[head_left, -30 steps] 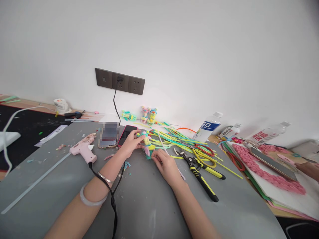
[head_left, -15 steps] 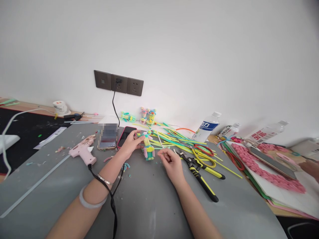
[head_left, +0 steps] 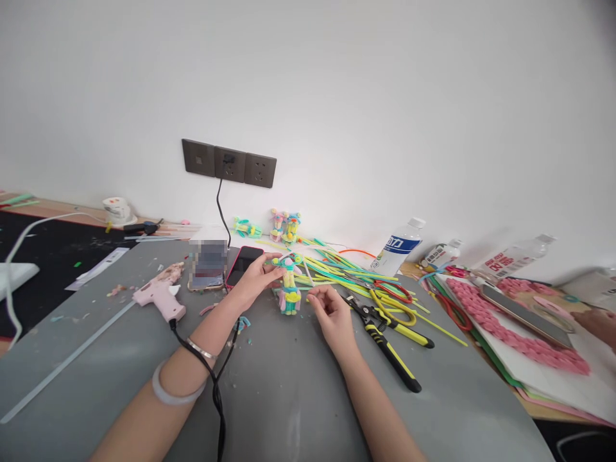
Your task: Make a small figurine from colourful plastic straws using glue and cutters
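The pipe-cleaner figure [head_left: 289,296] has been turned since half a second ago: a yellow piece now faces the camera low down, where green showed, and the right hand [head_left: 332,317], whose fingertips were at its base a second ago, is just beside it, apart. The left hand [head_left: 258,277] grasps the figure's upper part, over the grey table [head_left: 279,398]; the right thumb and fingertips are drawn together, and I cannot tell whether they pinch anything. The character 力 reads on one bottle's [head_left: 397,249] blue label; another bottle's [head_left: 514,256] red characters are blurred. Counted: three finished figures [head_left: 291,228] by the wall [head_left: 385,128], three socket plates [head_left: 230,164], one glue gun [head_left: 161,296], one pair of pliers [head_left: 393,357]
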Available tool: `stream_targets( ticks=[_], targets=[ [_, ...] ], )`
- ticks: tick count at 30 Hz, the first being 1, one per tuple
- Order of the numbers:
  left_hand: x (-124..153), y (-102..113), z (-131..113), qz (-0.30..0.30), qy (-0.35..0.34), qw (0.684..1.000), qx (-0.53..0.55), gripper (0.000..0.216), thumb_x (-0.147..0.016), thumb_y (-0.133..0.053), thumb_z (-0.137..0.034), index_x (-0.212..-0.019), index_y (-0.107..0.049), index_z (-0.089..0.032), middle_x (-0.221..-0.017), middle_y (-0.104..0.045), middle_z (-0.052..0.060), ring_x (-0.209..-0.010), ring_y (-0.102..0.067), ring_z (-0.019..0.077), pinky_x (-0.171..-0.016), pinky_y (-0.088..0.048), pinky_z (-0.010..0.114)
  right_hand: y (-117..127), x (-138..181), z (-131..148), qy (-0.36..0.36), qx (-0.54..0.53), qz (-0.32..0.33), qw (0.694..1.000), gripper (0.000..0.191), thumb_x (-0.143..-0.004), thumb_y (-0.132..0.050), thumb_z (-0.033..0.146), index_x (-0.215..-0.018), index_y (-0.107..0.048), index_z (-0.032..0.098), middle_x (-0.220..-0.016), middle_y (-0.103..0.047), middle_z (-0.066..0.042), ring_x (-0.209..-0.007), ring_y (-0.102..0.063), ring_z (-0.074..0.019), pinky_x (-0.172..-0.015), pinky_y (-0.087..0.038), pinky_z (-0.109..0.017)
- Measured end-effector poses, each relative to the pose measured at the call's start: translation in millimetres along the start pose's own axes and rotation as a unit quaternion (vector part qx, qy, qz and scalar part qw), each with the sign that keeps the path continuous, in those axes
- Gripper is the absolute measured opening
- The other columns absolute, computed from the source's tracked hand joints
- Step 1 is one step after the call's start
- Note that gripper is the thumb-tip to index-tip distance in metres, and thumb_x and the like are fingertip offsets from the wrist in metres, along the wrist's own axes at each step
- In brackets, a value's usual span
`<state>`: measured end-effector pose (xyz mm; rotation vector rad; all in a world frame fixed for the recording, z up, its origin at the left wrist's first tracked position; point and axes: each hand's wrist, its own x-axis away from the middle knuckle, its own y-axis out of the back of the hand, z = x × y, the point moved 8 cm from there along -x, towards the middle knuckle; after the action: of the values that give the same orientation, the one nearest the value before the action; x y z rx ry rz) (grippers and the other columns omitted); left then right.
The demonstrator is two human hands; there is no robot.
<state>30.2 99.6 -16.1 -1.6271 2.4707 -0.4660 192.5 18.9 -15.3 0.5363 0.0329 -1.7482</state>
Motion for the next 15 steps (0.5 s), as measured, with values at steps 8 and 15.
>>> stream_targets(
  ticks=[8, 15],
  targets=[
    [-0.2, 4.7, 3.1, -0.014, 0.006, 1.000, -0.010, 0.047, -0.074, -0.082, -0.033, -0.114, -0.061, -0.019, -0.087, -0.069, 0.003, -0.082, -0.068, 0.0176, -0.067, -0.054, 0.026, -18.9, 3.3, -2.9, 0.001, 0.008, 0.110, 0.994, 0.029, -0.086, -0.051, 0.024, -0.114, -0.055, 0.020, -0.089, -0.055, -0.003, -0.063, -0.049, -0.0132, -0.055, -0.043, -0.025],
    [-2.1, 11.5, 7.2, -0.039, 0.012, 0.999, -0.008, 0.041, -0.078, -0.079, -0.030, -0.112, -0.060, -0.019, -0.092, -0.069, 0.006, -0.082, -0.069, 0.0184, -0.063, -0.056, 0.026, -17.4, 2.2, -4.3, -0.011, 0.016, 0.117, 0.993, 0.013, -0.087, -0.060, 0.031, -0.090, -0.051, 0.022, -0.073, -0.051, 0.002, -0.059, -0.047, -0.0126, -0.052, -0.040, -0.024]
  ],
)
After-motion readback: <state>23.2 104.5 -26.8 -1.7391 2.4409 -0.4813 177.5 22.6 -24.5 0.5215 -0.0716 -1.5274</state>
